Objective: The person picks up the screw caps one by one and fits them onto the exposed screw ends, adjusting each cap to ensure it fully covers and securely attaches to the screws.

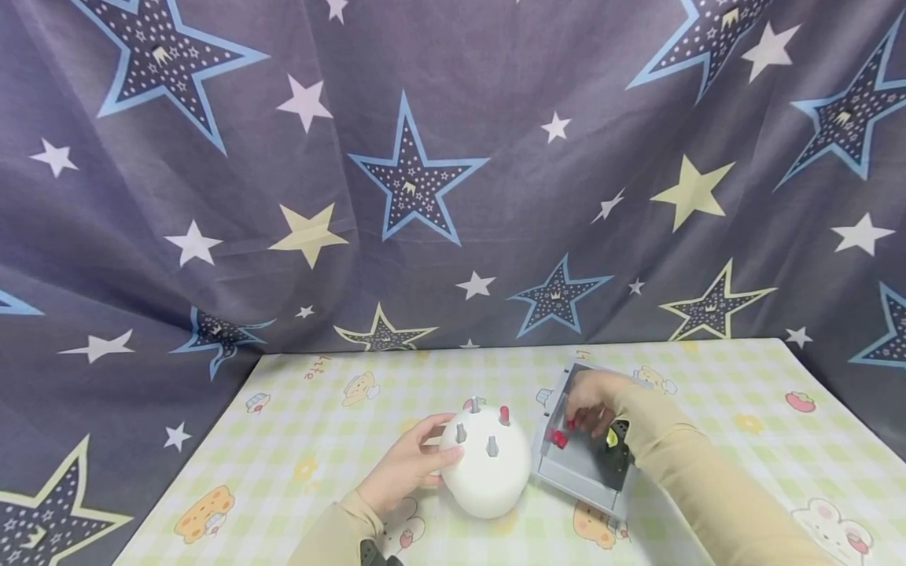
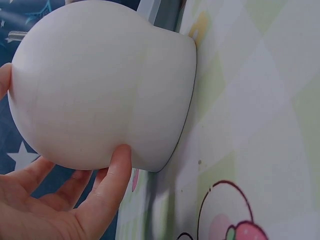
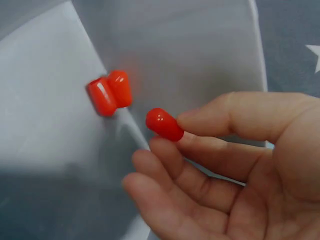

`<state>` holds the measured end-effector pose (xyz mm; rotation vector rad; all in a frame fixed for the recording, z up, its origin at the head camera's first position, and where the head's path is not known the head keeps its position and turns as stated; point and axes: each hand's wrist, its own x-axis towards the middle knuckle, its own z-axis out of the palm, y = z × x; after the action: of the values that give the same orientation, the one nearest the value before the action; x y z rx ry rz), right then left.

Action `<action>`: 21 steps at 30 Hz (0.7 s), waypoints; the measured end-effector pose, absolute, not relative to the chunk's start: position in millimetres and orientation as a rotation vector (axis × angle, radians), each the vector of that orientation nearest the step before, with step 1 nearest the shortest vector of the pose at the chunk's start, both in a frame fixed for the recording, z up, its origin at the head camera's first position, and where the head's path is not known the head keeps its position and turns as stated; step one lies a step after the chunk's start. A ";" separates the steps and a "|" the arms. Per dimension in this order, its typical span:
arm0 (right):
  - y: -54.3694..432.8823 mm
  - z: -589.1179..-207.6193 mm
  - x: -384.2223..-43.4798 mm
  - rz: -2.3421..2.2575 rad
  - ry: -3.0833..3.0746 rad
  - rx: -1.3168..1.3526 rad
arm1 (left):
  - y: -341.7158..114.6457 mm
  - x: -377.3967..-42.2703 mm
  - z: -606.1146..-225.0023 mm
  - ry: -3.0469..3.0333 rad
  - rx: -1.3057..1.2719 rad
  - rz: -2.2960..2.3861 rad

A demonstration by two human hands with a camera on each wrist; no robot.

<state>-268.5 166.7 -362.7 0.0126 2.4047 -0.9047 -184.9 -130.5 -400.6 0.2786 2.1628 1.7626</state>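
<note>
A white rounded dome point(image 1: 487, 479) stands on the table with several grey threaded pegs point(image 1: 492, 446) sticking out of its top. One peg at its right back wears a red cap point(image 1: 505, 415). My left hand point(image 1: 414, 464) holds the dome from the left, thumb and fingers spread around its side. Inside the grey tray point(image 1: 582, 490), my right hand point(image 1: 594, 399) pinches a small red cap point(image 3: 164, 124) between thumb and index finger. Two more red caps, one point(image 3: 102, 97) beside the other point(image 3: 121, 89), lie against the tray's inner wall in the right wrist view.
A pastel checked cloth point(image 1: 340, 440) with printed cartoons covers the table. Behind its far edge hangs a dark curtain point(image 1: 481, 259) with stars. The tray sits close to the dome's right side.
</note>
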 end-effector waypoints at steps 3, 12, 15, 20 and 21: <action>166.4 -359.6 -267.6 -0.914 2.423 -0.025 | -130.2 -185.1 -400.5 2.167 0.272 1.762; 169.2 -357.7 -265.4 -0.988 2.425 -0.055 | -129.9 -185.2 -400.3 2.170 0.269 1.766; 172.9 -359.1 -265.1 -1.022 2.411 -0.064 | -130.0 -185.4 -400.4 2.164 0.271 1.770; 179.2 -358.4 -263.9 -1.093 2.371 -0.072 | -129.8 -184.6 -399.8 2.162 0.265 1.770; 180.7 -358.2 -263.7 -1.106 2.361 -0.084 | -129.5 -184.2 -399.5 2.163 0.261 1.771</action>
<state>-263.7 180.7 -358.2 -0.0838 2.3612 -1.1059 -184.2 -129.5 -399.5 0.2607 2.1631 1.7708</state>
